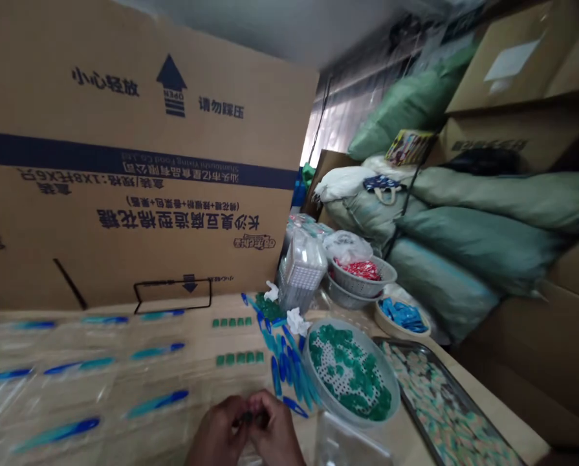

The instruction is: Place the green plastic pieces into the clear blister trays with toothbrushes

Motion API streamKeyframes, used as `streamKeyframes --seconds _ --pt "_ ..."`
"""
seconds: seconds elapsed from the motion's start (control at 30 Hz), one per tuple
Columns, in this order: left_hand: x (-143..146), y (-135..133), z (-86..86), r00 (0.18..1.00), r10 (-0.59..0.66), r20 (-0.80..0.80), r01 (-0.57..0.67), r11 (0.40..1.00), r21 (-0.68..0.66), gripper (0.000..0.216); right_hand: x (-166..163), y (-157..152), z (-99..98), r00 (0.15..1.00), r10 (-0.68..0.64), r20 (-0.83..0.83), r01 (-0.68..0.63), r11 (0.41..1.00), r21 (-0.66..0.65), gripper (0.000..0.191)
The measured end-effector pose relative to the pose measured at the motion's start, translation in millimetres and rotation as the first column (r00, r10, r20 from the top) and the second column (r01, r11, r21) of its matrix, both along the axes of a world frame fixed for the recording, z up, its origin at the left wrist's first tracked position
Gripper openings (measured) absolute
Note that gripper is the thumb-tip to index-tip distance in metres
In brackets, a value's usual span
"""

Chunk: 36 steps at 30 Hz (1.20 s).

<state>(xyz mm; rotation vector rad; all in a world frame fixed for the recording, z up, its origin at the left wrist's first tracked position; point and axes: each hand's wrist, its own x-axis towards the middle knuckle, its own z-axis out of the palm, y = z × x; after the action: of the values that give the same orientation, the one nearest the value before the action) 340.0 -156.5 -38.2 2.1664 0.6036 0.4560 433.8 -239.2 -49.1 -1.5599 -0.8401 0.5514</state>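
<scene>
Both hands meet low in the view, the left hand (222, 430) and the right hand (275, 427), their fingertips drawn narrowly together around a small dark piece (246, 417); it is too dim to tell exactly what it is. The piece is held above the front of the pale wooden surface (235, 340). Beyond the hands lie two short rows of small green cubes, a farther row (231, 322) and a nearer row (240, 358), five in each. Just right of these rows is a loose heap of slender blue-and-turquoise plastic sticks (284, 362), and beside the heap stands a round, pale, perforated plastic basket (390, 372) holding clumps of green pieces (374, 382). A clear plastic container (347, 443) stands near the right hand, in front of the basket. Farther right, a rectangular metal tray (416, 421) is filled with small multicoloured pieces (444, 401). To the left of the hands, more two-tone blue sticks (158, 402) are spaced out in rows among blurred transparent plastic. A large brown cardboard carton (138, 259) with dark blue printing rises along the far side.
</scene>
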Motion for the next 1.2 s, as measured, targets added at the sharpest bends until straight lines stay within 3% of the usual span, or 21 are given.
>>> streamKeyframes --seconds 0.1,0.27,0.33,0.43,0.47,0.53,0.67,0.83,0.97,1.13,1.2 --pt "2 3 1.8 0.999 0.038 0.017 -0.038 0.999 -0.011 0.025 2 2 -3.2 1.000 -0.013 0.008 0.013 1.000 0.016 0.020" --pt "5 9 -5.2 0.991 0.098 0.090 -0.066 0.950 -0.305 0.014 6 -2 -20.8 0.999 0.043 0.031 -0.043 0.999 -0.012 0.020" --pt "6 11 -10.1 0.981 0.184 0.062 -0.131 0.862 -0.489 0.004 7 -3 -25.1 0.998 0.063 -0.007 -0.063 0.998 -0.002 0.018" --pt "3 10 -5.1 0.975 0.221 -0.020 -0.168 0.679 -0.715 0.014 5 -8 -15.9 0.996 0.049 -0.073 -0.044 0.996 0.071 0.008" --pt "0 8 0.2 0.979 0.202 -0.007 -0.141 0.658 -0.739 0.017 5 -10 -9.6 0.994 0.044 -0.097 -0.036 0.995 0.088 0.006" --pt "-5 6 12.4 0.979 0.202 0.011 -0.127 0.653 -0.746 0.021 4 -15 2.7 0.984 0.047 -0.174 -0.034 0.996 0.078 0.012" --pt "-6 2 25.1 0.977 0.205 0.055 -0.119 0.742 -0.660 0.017 5 -19 13.0 0.974 0.072 -0.216 -0.071 0.997 0.013 0.018" --pt "-7 -12 22.5 0.983 0.172 0.068 -0.096 0.788 -0.608 0.004 2 -27 9.5 0.999 0.024 -0.040 -0.026 0.998 -0.050 0.006" --pt "-9 -19 20.1 0.989 0.136 0.061 -0.072 0.791 -0.607 0.008 -1 -37 7.5 0.994 0.089 -0.060 -0.092 0.995 -0.048 0.009" --pt "-15 -25 17.3 0.995 0.093 0.045 -0.047 0.795 -0.605 0.011 -12 -48 9.8 0.983 0.139 0.122 -0.122 0.983 -0.137 0.016" --pt "-16 -25 16.3 0.994 0.098 0.037 -0.055 0.791 -0.610 0.009 -13 -49 10.7 0.985 0.131 0.110 -0.115 0.983 -0.144 0.020"
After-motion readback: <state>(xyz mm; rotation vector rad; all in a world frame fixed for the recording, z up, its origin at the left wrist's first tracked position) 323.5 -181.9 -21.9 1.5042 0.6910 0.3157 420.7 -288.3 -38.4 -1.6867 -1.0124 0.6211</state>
